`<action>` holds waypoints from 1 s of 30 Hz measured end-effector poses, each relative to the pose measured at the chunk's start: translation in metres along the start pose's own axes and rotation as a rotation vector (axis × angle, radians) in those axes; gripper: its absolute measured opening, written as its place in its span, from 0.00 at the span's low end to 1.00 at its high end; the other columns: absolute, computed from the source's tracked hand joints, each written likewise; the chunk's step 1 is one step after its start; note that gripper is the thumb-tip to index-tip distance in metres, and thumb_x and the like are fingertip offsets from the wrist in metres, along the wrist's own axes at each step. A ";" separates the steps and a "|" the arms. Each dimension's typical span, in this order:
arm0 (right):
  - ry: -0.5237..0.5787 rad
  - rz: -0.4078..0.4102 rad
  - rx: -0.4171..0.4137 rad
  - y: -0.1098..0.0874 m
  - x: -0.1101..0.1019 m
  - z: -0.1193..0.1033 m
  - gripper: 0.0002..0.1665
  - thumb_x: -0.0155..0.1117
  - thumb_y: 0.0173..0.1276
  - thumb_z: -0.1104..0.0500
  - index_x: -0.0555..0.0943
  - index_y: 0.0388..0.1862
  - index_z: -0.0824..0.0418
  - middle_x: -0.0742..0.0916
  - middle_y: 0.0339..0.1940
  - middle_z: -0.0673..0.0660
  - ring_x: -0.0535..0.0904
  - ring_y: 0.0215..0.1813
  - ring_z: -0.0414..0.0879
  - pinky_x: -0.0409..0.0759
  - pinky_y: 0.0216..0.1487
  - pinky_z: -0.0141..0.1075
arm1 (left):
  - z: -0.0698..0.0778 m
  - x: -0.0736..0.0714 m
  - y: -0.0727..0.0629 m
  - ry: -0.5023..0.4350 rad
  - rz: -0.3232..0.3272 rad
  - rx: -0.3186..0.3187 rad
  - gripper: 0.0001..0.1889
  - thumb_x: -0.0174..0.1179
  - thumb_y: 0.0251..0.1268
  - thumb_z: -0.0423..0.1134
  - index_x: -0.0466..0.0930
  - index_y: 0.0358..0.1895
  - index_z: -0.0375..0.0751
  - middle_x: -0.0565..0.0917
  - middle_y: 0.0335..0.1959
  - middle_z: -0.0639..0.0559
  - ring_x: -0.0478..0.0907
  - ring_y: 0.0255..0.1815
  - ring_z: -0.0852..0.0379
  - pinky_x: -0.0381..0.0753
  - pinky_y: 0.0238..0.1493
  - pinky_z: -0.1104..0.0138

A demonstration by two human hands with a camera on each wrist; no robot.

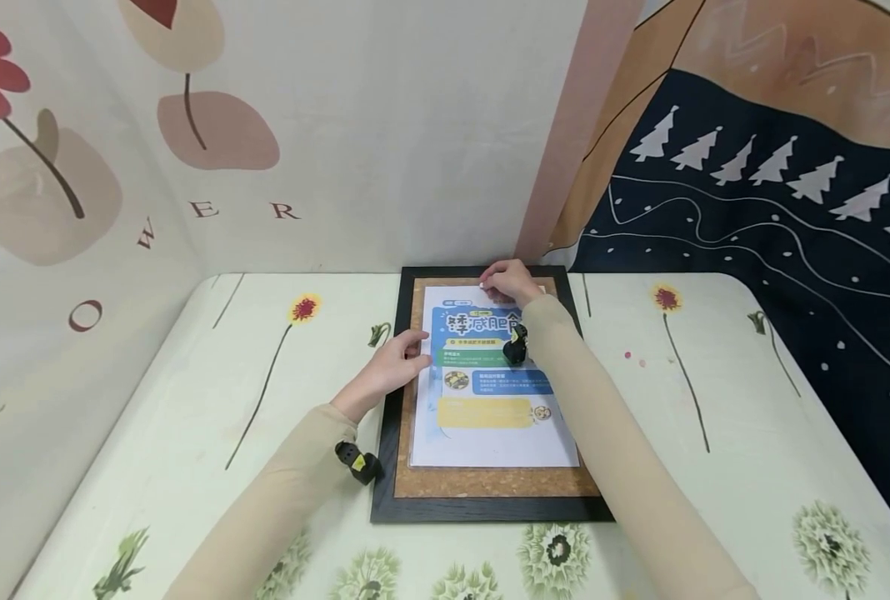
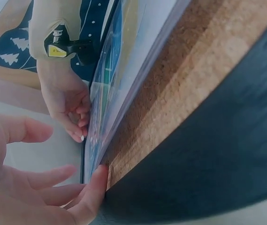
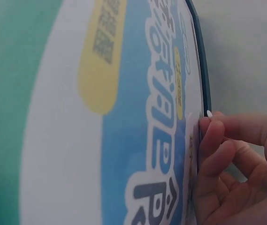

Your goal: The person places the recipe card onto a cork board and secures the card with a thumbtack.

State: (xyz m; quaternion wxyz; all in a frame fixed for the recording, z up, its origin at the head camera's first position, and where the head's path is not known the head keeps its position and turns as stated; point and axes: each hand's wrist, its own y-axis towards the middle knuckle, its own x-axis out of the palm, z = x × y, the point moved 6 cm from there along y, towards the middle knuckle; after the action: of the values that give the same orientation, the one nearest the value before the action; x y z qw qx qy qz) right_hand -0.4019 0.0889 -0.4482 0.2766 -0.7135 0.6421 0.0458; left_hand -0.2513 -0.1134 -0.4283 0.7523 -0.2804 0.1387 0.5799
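A printed sheet with blue, green and yellow panels lies on a black-framed cork board. At the sheet's top edge my right hand pinches a small white piece, perhaps a pin, between thumb and forefinger. The fingers hide most of that piece. My left hand is at the sheet's left edge, its fingers spread and fairly straight. In the left wrist view, one fingertip touches the board beside the edge of the sheet, and the thumb stands apart.
The board rests on a table covered with a flower-print cloth. Close behind its far edge hangs a pale curtain, with a dark tree-patterned fabric to the right. Both wrists carry small black cameras.
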 end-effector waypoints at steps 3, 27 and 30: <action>0.006 0.001 0.015 -0.001 0.001 -0.001 0.09 0.61 0.68 0.59 0.84 0.44 0.58 0.82 0.35 0.57 0.75 0.33 0.50 0.69 0.37 0.36 | -0.001 0.000 0.002 -0.044 0.003 -0.003 0.29 0.54 0.67 0.36 0.61 0.71 0.33 0.69 0.63 0.36 0.67 0.59 0.44 0.68 0.58 0.52; 0.105 0.046 0.092 -0.001 0.000 0.001 0.09 0.63 0.67 0.60 0.86 0.43 0.60 0.83 0.33 0.56 0.77 0.31 0.47 0.72 0.33 0.32 | -0.007 -0.005 0.012 -0.146 -0.055 0.022 0.32 0.54 0.67 0.36 0.56 0.73 0.34 0.63 0.70 0.36 0.61 0.66 0.43 0.62 0.64 0.50; 0.123 0.048 0.106 -0.001 -0.001 0.002 0.09 0.64 0.67 0.60 0.86 0.43 0.60 0.83 0.34 0.56 0.78 0.32 0.47 0.73 0.34 0.33 | -0.008 -0.008 0.013 -0.112 -0.083 0.043 0.31 0.53 0.68 0.36 0.56 0.73 0.34 0.62 0.70 0.36 0.60 0.67 0.42 0.61 0.64 0.49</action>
State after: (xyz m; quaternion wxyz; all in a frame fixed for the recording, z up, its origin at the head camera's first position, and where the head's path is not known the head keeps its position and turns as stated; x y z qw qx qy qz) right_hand -0.4009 0.0904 -0.4493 0.2728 -0.6839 0.6761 -0.0255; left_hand -0.2654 -0.1225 -0.4342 0.7882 -0.2370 0.0970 0.5597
